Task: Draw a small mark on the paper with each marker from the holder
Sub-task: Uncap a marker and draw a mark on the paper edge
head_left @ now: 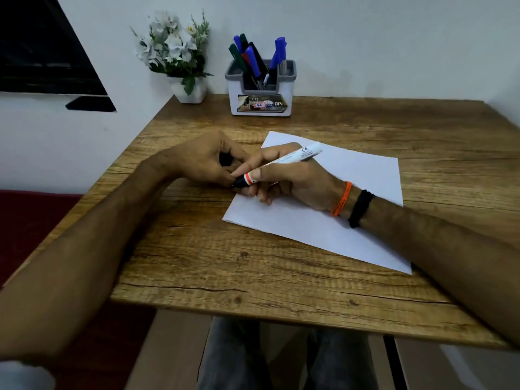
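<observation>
White marker in right hand, tip at paper edge; left hand curled beside

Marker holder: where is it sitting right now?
In the head view the marker holder stands at the far edge of the table, against the wall, right of the flower pot and beyond the paper.

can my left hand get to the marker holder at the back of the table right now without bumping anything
Probably yes. The left hand sits at the paper's left edge, and bare wooden table lies between it and the holder. The flower pot stands left of that path. The fingers look curled, perhaps round something.
</observation>
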Available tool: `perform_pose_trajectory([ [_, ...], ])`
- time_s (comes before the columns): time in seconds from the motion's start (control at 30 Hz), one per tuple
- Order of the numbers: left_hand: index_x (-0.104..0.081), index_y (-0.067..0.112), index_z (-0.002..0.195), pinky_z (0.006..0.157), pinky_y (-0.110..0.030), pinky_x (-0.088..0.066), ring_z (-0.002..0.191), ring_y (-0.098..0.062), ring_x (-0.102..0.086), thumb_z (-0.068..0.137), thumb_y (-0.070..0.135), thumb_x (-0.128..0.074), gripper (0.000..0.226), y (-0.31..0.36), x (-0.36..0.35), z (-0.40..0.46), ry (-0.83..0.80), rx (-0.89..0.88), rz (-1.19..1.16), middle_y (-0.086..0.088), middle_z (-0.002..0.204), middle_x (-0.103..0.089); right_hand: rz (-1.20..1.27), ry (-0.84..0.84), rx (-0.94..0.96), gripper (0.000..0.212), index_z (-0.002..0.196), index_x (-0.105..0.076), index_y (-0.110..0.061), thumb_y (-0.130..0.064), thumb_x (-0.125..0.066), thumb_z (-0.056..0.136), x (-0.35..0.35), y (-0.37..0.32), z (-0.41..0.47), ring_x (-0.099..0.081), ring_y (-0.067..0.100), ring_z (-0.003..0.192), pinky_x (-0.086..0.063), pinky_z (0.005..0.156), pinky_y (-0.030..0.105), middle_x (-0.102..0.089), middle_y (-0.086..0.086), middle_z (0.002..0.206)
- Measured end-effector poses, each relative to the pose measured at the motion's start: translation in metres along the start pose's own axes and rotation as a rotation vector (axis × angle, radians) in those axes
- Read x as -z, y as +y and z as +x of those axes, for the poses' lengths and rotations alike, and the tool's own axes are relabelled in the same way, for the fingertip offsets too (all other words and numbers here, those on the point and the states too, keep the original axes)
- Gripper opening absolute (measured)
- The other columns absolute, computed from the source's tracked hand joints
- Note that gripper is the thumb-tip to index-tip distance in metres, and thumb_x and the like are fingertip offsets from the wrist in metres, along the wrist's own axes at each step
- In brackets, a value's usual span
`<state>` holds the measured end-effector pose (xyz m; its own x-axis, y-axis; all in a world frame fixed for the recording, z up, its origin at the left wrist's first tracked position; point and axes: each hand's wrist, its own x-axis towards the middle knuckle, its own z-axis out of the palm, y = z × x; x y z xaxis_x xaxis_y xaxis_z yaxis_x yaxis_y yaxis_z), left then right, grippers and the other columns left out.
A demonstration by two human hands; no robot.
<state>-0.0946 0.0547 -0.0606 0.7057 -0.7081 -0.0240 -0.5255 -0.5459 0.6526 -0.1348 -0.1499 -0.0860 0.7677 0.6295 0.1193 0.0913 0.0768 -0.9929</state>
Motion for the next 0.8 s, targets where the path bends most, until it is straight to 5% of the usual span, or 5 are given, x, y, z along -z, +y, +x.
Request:
perform_pose_trajectory([
  [0.13,-0.067,0.063,0.075,0.070,-0.027,-0.050,0.075,-0.020,-0.064,0.068,0.008,-0.076,0.056,0.003,0.006,-0.002,-0.047,0.033,0.055,0.000,0.081,-0.074,-0.077,-0.008,0.031,0.019,0.100,-0.072,-0.004,-0.010,-0.064,0.085,-0.005,-0.001,-0.003,-0.064,0.011,0.057,-0.053,0.054,0.021,-0.070,0.010,0.075],
  [0.3,-0.067,0.063,0.081,0.068,-0.033,-0.046,0.068,-0.021,-0.058,0.074,0.009,-0.081,0.056,0.003,0.007,-0.003,-0.082,0.049,0.040,-0.015,0.079,-0.069,-0.186,0.027,0.026,0.020,0.103,-0.070,0.001,-0.008,-0.068,0.085,-0.008,-0.002,-0.009,-0.068,0.015,0.057,-0.055,0.054,0.025,-0.072,0.012,0.074],
  [0.4,-0.068,0.060,0.083,0.065,-0.032,-0.043,0.060,-0.014,-0.049,0.074,0.008,-0.080,0.054,0.001,0.011,-0.004,-0.138,0.058,0.046,0.000,0.063,-0.057,-0.206,0.016,0.053,0.016,0.099,-0.070,0.005,-0.002,-0.071,0.084,-0.013,-0.003,-0.010,-0.069,0.018,0.059,-0.058,0.055,0.028,-0.072,0.016,0.076],
  [0.57,-0.066,0.037,0.119,0.066,-0.027,-0.040,0.061,-0.012,-0.047,0.066,0.026,-0.085,0.057,-0.001,0.012,-0.005,-0.200,0.097,0.019,0.007,0.063,-0.048,-0.281,0.036,0.044,0.008,0.091,-0.073,0.001,0.002,-0.072,0.083,-0.018,-0.004,-0.011,-0.068,0.018,0.056,-0.058,0.053,0.027,-0.071,0.017,0.073],
  [0.8,-0.063,0.034,0.124,0.066,-0.027,-0.038,0.061,-0.013,-0.047,0.057,0.037,-0.083,0.070,-0.003,0.013,-0.004,-0.203,0.092,0.008,0.009,0.063,-0.048,-0.346,0.036,0.035,0.006,0.089,-0.074,0.000,0.003,-0.071,0.084,-0.021,-0.004,-0.011,-0.066,0.013,0.052,-0.055,0.049,0.023,-0.072,0.009,0.067],
])
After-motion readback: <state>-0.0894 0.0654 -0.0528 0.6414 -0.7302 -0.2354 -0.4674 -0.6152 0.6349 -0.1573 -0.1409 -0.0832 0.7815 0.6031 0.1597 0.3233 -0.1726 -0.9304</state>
